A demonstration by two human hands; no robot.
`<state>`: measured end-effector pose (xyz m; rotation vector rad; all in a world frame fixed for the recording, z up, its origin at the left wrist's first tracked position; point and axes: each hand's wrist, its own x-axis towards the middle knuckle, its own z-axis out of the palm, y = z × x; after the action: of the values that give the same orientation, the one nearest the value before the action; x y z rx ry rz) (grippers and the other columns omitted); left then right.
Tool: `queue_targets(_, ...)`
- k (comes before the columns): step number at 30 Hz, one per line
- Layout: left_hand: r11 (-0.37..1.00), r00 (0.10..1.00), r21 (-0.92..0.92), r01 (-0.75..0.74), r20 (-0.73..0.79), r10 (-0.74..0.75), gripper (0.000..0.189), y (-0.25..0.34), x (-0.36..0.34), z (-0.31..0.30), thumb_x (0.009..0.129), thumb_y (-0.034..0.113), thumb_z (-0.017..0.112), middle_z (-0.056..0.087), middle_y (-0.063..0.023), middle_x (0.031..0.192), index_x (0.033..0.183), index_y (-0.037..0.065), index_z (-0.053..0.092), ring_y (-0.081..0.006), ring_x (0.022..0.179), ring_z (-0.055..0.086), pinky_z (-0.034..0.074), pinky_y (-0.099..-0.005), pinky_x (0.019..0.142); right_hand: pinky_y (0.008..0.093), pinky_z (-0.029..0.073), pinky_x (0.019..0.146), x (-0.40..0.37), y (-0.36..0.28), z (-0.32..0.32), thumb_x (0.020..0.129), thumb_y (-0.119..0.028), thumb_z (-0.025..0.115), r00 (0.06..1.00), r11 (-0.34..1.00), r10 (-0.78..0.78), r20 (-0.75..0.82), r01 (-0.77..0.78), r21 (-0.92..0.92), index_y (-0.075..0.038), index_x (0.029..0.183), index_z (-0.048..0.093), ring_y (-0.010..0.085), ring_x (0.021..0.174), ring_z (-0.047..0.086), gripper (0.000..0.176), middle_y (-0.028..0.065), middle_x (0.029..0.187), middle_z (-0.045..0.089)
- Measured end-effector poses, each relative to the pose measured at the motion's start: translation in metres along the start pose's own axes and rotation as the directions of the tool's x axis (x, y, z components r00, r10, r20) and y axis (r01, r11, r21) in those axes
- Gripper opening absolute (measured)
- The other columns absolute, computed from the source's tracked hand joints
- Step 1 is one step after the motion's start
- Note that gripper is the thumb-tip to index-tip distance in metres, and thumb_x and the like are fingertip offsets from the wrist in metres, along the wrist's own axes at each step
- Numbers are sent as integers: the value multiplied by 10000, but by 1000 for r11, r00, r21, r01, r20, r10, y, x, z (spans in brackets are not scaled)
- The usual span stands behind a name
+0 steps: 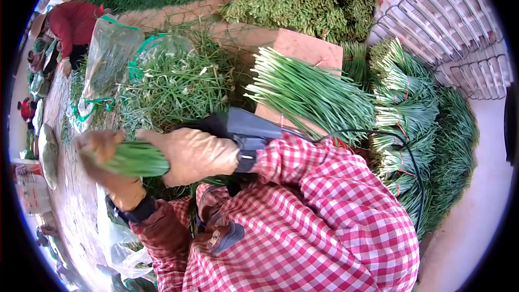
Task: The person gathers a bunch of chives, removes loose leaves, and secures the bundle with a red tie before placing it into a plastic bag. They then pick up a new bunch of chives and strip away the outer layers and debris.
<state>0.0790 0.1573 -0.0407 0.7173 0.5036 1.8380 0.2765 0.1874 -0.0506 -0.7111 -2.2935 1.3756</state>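
Note:
A short bunch of green chives (143,159) lies between my two gloved hands. My right hand (189,157), in a tan glove, is closed around the bunch's right end. At the other end is my left hand (105,167), blurred by motion, its gloved fingers wrapped over the stalks. Part of the bunch is hidden by the gloves. To the right of my hands, a thick pile of long chives (319,92) with pale ends rests on a brown board (308,43).
Loose green trimmings (178,86) heap up beyond my hands, beside a clear plastic bag (111,48). Tied bundles (405,119) are stacked at right, near white crates (432,11). A black cable (403,140) runs along my right arm. Another person in a red top (75,24) bends at upper left.

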Motion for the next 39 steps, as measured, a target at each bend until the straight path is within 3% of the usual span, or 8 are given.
queue_targets(5, 769, 938, -626, 128, -176, -299, 221, -28, 27, -117, 895, 35, 425, 391, 9, 494, 692, 77, 502, -134, 491, 410, 414, -317, 667, 395, 519, 702, -65, 48, -37, 680, -241, 626, 962, 961, 271, 19, -270, -58, -10, 1245, 455, 351, 742, 649, 634, 196, 845, 654)
queue_targets(12, 965, 972, 248, 86, -233, -27, 170, 33, 61, -235, 943, 143, 418, 584, -81, 787, 966, 37, 549, -165, 770, 573, 434, -328, 816, 404, 513, 716, -161, 85, -162, 679, -244, 630, 655, 486, 552, -517, -756, -438, 18, 1245, 434, 328, 794, 651, 654, 229, 882, 640)
queue_targets(18, -490, 954, 835, 251, -126, 273, 469, -16, 71, -251, 930, 384, 437, 474, -166, 1351, 1253, 50, 507, -335, 1245, 435, 198, -402, 1100, 408, 506, 611, -154, 186, -153, 695, -481, 684, 754, 183, 394, -526, -625, -759, 55, 1242, 403, 338, 705, 640, 815, 213, 846, 613)
queue_targets(23, -763, 995, 646, 31, -92, -38, 332, -48, 113, -224, 894, 362, 443, 446, -16, 1399, 996, 157, 684, -368, 1360, 231, 163, -470, 1100, 363, 505, 716, -129, 207, -131, 610, -708, 658, 641, 182, 638, -427, -664, -726, 154, 1394, 55, 286, 907, 571, 1312, 206, 990, 545)
queue_targets(31, 420, 903, 833, -361, 424, -64, 377, -266, 128, -4, 838, 47, 626, 592, -126, 1142, 1193, 0, 508, -202, 1081, 544, 440, -324, 978, 367, 498, 730, -131, 229, -122, 575, -644, 732, 674, 346, 527, -519, -727, -593, 154, 1381, 107, 296, 884, 567, 1296, 208, 981, 539)
queue_targets(32, 907, 945, 346, 241, 129, -300, 397, -285, 113, 30, 803, 21, 661, 597, -111, 1136, 1178, 12, 528, -184, 1066, 557, 472, -284, 940, 364, 500, 736, -133, 237, -120, 587, -649, 721, 671, 352, 514, -534, -733, -582, 163, 1372, 132, 293, 897, 569, 1274, 204, 992, 542)
queue_targets(36, 769, 774, -97, 632, 133, -619, 287, -380, 71, 62, 885, -23, 479, 603, -74, 1089, 1162, 28, 535, -145, 1043, 567, 507, -229, 856, 363, 501, 747, -134, 243, -113, 588, -600, 746, 653, 375, 494, -574, -756, -537, 159, 1347, 213, 293, 915, 573, 1198, 188, 990, 553)
queue_targets(39, 495, 772, 763, -416, 584, -250, 193, -430, 48, 67, 864, 45, 525, 603, -50, 1149, 1024, 70, 630, -207, 1107, 540, 439, -323, 954, 419, 497, 705, -131, 240, -112, 541, -424, 833, 572, 465, 524, -631, -813, -351, 58, 1187, 431, 332, 870, 576, 900, 184, 930, 559)
